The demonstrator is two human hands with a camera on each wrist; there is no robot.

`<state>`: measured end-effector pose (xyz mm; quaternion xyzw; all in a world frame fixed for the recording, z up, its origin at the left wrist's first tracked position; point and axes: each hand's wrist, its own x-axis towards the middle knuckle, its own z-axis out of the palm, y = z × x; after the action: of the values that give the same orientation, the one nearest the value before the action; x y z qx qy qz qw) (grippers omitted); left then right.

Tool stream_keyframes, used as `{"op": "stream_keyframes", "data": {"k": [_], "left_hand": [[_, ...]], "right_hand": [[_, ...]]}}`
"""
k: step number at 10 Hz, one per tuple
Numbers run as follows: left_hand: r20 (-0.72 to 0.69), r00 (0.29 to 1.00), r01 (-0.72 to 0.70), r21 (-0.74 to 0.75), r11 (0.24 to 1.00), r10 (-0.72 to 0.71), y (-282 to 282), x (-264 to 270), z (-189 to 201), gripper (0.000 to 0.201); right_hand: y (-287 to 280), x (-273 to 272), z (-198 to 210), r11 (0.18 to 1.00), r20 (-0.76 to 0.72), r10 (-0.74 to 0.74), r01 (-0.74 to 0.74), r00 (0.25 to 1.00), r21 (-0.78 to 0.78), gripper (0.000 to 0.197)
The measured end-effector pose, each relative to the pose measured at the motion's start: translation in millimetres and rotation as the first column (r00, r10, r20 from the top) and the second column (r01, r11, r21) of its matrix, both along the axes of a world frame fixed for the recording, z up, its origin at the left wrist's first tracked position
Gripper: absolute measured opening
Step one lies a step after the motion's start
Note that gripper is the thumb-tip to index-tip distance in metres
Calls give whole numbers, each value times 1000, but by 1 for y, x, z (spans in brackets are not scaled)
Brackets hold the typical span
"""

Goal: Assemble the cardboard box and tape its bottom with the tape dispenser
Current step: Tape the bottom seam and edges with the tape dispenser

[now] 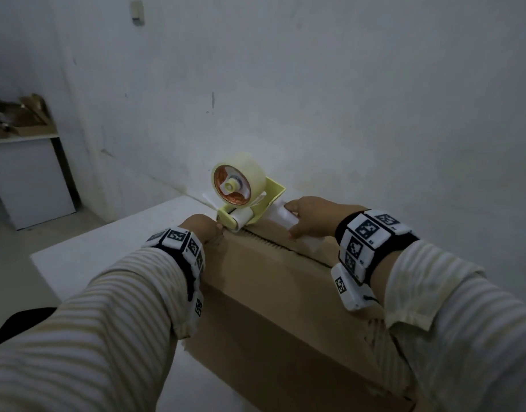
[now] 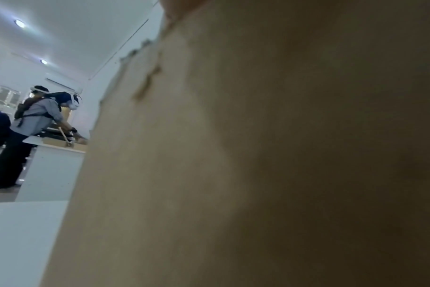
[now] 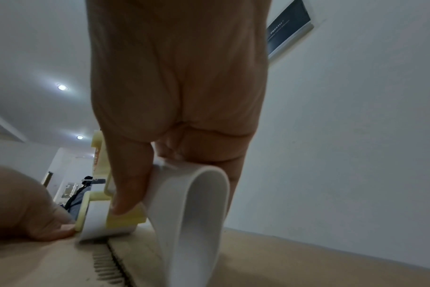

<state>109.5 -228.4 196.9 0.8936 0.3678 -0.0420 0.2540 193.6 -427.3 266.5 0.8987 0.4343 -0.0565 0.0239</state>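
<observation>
Box: cardboard box [image 1: 279, 295] lies on the white tabletop [image 1: 86, 248], lower centre of frame, seam up.
Dispenser: tape dispenser [image 1: 240, 194] stands on the seam's far end, frame centre.
Right hand [image 1: 312, 217]: fingers wrapped on its white handle.
Left hand [image 1: 200, 228]: pressed on the box, touching the roller; finger spread cannot be told.

Brown cardboard box [image 1: 273, 295] lying on the white table, flaps folded shut with an untaped centre seam uppermost, pale yellow tape dispenser [image 1: 246, 200] with a clear tape roll, standing roller-down at the seam's far end, white handle toward the right
</observation>
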Motion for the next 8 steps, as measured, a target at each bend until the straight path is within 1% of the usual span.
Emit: {"op": "stream_keyframes", "data": {"k": [1, 2, 3, 4, 5, 6, 7, 8], "left_hand": [[-24, 1000, 22, 55, 998, -20, -4, -1, 1, 42], [-85, 996, 16, 146, 989, -3, -13, -1, 5, 45], [-65, 996, -50, 116, 992, 58, -17, -2, 8, 49], [-80, 996, -32, 143, 989, 43, -20, -1, 11, 50], [-74, 997, -15, 194, 981, 30, -31, -4, 16, 46], [-111, 993, 73, 256, 964, -46, -50, -2, 15, 48], [-153, 967, 241, 289, 926, -204, -75, 6, 14, 45], [-204, 930, 354, 279, 893, -305, -98, 15, 12, 38]], "right_hand": [[-15, 2, 2, 999, 6, 27, -27, 1000, -35, 52], [-43, 9, 6, 998, -9, 25, -26, 1000, -53, 55], [-79, 17, 9, 999, -33, 0, -1, 999, -54, 53], [-110, 21, 11, 998, -70, -42, 39, 997, -39, 53], [-122, 20, 6, 998, -87, -53, 51, 995, -20, 53], [-121, 19, -1, 999, -88, -39, 39, 995, 5, 51], [-121, 21, -5, 999, -93, -26, 28, 995, 25, 49], [-124, 20, -8, 999, -110, -18, 23, 994, 40, 45]]}}
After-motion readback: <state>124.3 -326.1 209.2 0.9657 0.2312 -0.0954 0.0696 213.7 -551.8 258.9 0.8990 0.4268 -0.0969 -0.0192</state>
